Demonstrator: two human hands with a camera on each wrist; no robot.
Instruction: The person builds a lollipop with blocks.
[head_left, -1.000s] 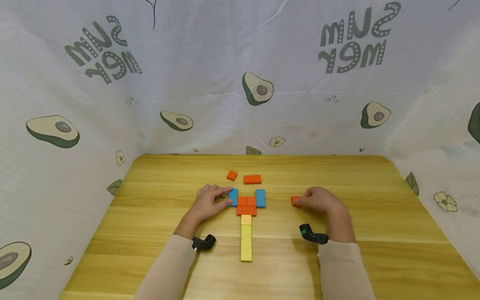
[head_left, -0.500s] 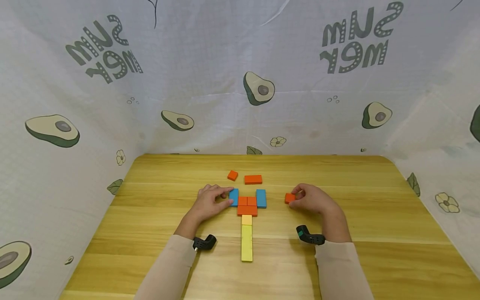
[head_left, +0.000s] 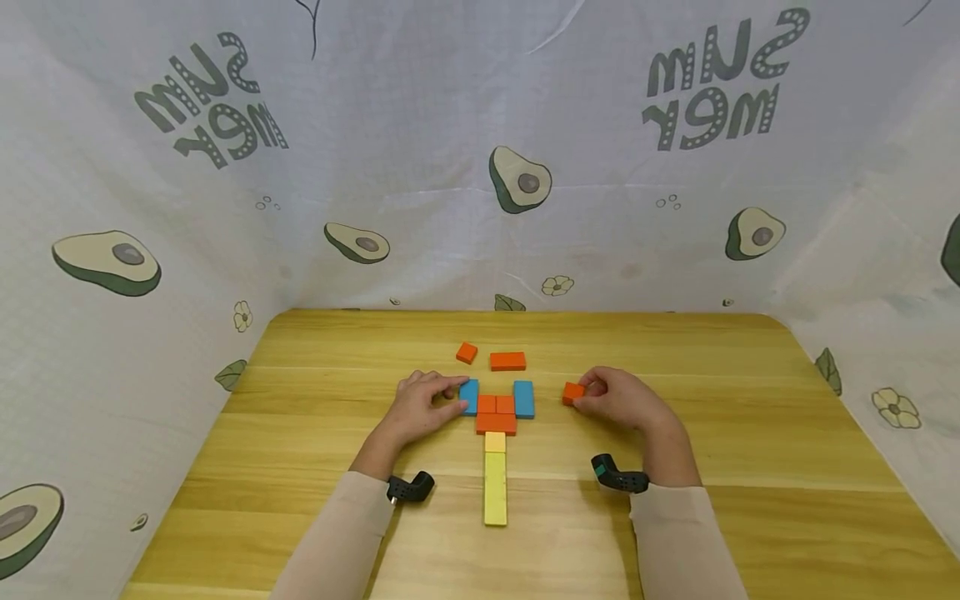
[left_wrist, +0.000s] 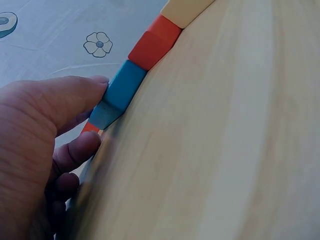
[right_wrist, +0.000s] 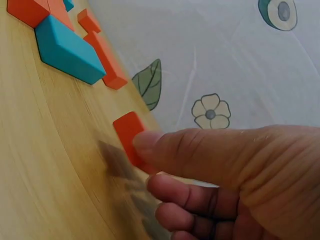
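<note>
In the head view, my left hand holds the left blue block between thumb and index finger, flat on the table. That block touches a cluster of red-orange blocks, and a second blue block stands on the cluster's other side. Below them, a small yellow block joins a long yellow-green block. To the right, my right hand pinches a small red-orange block, apart from the others. The right wrist view shows this block tilted, with the thumb on its face.
Behind the arrangement lie a small red-orange block, turned askew, and a longer red-orange block. The wooden table meets a white printed cloth at its back and sides. Each wrist wears a black camera band.
My right hand has picked up the small red-orange block and brought it left, towards the right blue block. The left hand stays in place on its blue block.
</note>
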